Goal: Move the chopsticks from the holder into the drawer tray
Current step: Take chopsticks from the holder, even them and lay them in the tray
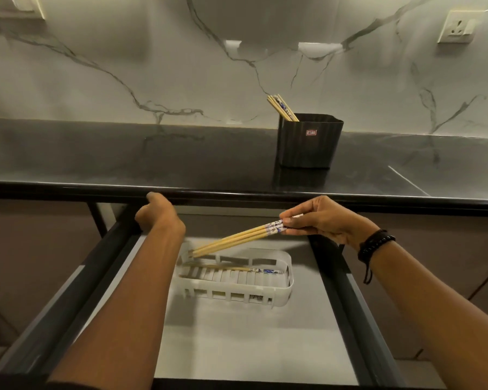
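- Right hand (pixel 326 220) pinched shut on a small bundle of held chopsticks (pixel 237 238), gripped at the patterned blue-and-white ends; bare wooden tips angled down and to the left, already dipping inside the far-left corner of the white tray (pixel 289 280).
- Long axis of the held bundle slanted, high at the right, low at the left; roughly in line with the long side of the tray, so only a lowering of the gripped end seems needed to lay it flat.
- Left hand (pixel 155 213) closed over the left rail of the open drawer (pixel 358 311), near its back-left corner, under the lip of the tabletop (pixel 181 161); apparently steadying the drawer, carrying nothing.
- Right hand clearly the nearer to the tray's right end; left forearm crossing just beside the tray's left end.
- Laid chopsticks (pixel 237 268) already flat on the tray floor, patterned ends toward the right, same way round as the held bundle.
- More chopsticks (pixel 283 108) upright and leaning left in the black holder (pixel 310 142), toward the back edge of the tabletop, up and beyond the right hand; task judged partly done.
- Small red-and-white label (pixel 311 132) on the holder's front; writing too small to read.
- Print on the chopstick ends blurred, not readable.
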`<move>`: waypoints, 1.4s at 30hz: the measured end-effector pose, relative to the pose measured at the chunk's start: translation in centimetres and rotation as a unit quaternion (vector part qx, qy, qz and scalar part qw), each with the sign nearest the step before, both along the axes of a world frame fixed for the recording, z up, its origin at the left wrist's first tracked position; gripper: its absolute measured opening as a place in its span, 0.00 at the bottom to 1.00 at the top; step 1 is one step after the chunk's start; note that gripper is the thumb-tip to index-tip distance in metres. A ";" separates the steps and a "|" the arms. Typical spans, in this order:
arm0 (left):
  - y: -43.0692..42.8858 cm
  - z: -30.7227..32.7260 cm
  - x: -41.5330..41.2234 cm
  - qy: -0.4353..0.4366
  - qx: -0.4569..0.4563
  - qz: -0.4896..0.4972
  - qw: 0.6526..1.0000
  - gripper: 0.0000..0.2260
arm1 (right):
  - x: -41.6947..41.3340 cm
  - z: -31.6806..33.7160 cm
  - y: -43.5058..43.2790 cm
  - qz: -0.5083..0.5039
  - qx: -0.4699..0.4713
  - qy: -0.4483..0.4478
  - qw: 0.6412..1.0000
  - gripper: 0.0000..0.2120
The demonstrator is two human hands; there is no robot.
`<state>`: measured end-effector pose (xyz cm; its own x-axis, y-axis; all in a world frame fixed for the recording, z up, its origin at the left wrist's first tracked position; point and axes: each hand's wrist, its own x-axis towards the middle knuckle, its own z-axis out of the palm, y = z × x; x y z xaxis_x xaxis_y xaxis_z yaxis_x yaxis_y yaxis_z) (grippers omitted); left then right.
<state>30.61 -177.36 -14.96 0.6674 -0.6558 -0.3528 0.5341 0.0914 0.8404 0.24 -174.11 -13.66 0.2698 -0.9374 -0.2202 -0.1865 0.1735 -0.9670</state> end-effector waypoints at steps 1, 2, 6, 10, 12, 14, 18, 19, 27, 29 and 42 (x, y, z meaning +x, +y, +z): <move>-0.2 -0.3 0.3 0.009 0.022 -0.010 1.000 0.12 | 0.5 -0.5 0.0 -0.005 0.004 0.018 1.000 0.11; -0.3 -0.7 0.7 0.006 0.050 -0.038 0.998 0.15 | 1.1 -1.1 -0.1 -0.010 0.015 0.029 0.999 0.11; -1.0 -1.9 0.6 -0.217 0.157 -0.212 0.940 0.19 | 2.8 -3.7 0.2 -0.033 0.078 -0.002 0.996 0.11; -1.5 -4.5 0.6 -0.488 0.272 -0.347 0.753 0.13 | 4.0 -5.9 0.6 -0.056 0.132 -0.032 0.989 0.04; -1.2 -5.4 0.4 -0.561 0.309 -0.380 0.668 0.12 | 4.3 -6.7 0.7 -0.069 0.132 -0.016 0.989 0.04; -1.0 -6.0 0.3 -0.603 0.318 -0.402 0.612 0.11 | 4.7 -7.3 1.0 -0.047 0.084 0.063 0.993 0.05; -1.0 -6.1 0.4 -0.652 0.296 -0.391 0.578 0.10 | 5.5 -6.9 1.4 0.029 -0.084 0.281 0.956 0.06; -0.9 -6.0 0.3 -0.657 0.297 -0.394 0.571 0.10 | 5.6 -6.7 1.5 0.041 -0.108 0.316 0.942 0.07; 0.5 -4.1 -0.8 -0.712 0.231 -0.366 0.553 0.08 | 5.0 -4.8 1.6 0.039 -0.159 0.359 0.919 0.07; 0.9 -2.9 -1.7 -0.727 0.186 -0.368 0.548 0.08 | 4.7 -3.9 1.5 0.017 -0.190 0.348 0.918 0.07; 1.6 4.1 -7.6 -0.765 -0.074 -0.251 0.588 0.11 | 1.2 5.9 -1.9 -0.215 -0.379 0.205 0.876 0.06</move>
<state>23.00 -175.78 -10.82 -0.1616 -0.8543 0.4940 -0.8467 0.3772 0.3752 1.45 -176.00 -7.77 -0.1011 -0.8522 0.5134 -0.6209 -0.3492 -0.7018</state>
